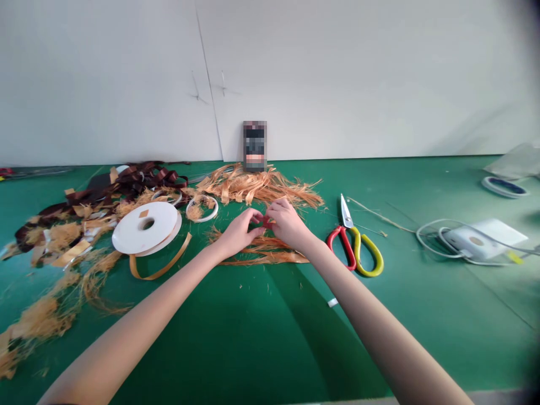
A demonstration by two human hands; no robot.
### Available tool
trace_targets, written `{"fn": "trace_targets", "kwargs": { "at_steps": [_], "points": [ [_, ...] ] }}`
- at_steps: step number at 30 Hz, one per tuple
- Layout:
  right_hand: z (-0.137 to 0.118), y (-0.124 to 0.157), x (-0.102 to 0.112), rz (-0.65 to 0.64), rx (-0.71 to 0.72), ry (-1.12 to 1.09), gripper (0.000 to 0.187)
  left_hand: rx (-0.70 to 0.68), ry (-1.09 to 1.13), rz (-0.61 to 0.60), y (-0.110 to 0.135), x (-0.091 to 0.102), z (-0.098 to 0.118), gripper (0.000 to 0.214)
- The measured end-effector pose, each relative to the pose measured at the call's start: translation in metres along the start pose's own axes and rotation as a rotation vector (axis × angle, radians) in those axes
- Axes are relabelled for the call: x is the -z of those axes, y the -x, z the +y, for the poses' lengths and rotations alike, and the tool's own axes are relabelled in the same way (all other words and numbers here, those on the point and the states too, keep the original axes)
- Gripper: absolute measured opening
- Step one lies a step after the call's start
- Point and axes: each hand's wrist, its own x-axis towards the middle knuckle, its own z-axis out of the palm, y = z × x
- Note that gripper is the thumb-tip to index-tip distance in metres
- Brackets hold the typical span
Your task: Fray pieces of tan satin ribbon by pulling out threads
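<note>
My left hand [241, 232] and my right hand [287, 223] meet at the middle of the green table. Both have their fingers closed on a small piece of orange-brown ribbon [268, 223], partly covered by the fingertips. Frayed orange-brown ribbon strips [270, 257] lie flat just below the hands. Behind them is a larger heap of similar ribbon strips [253, 185] with fringed ends. To the right of my right forearm rest scissors [346, 216] with one red and one yellow handle, blades pointing away.
A white ribbon spool [145, 229] lies left, its gold ribbon end [162, 273] trailing. Beyond it are a white ring [202, 208], dark brown ribbon [143, 180] and frayed scraps [46, 320]. A phone-like object [255, 146] stands against the wall. A white corded device [485, 239] sits right.
</note>
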Motion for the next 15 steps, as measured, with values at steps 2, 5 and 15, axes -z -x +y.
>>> {"fn": "trace_targets", "kwargs": {
  "at_steps": [2,5,15],
  "points": [
    [-0.004,0.001,0.005,0.01,-0.015,-0.048,0.016,-0.007,0.052,-0.012,0.0,0.002,0.004,0.036],
    [-0.012,0.002,0.015,0.028,-0.054,-0.126,0.017,0.019,0.035,-0.085,0.0,0.002,0.008,0.03],
    [-0.028,0.005,0.047,0.074,-0.296,-0.669,0.008,0.07,0.198,-0.155,-0.004,0.035,0.01,0.028]
  ]
}}
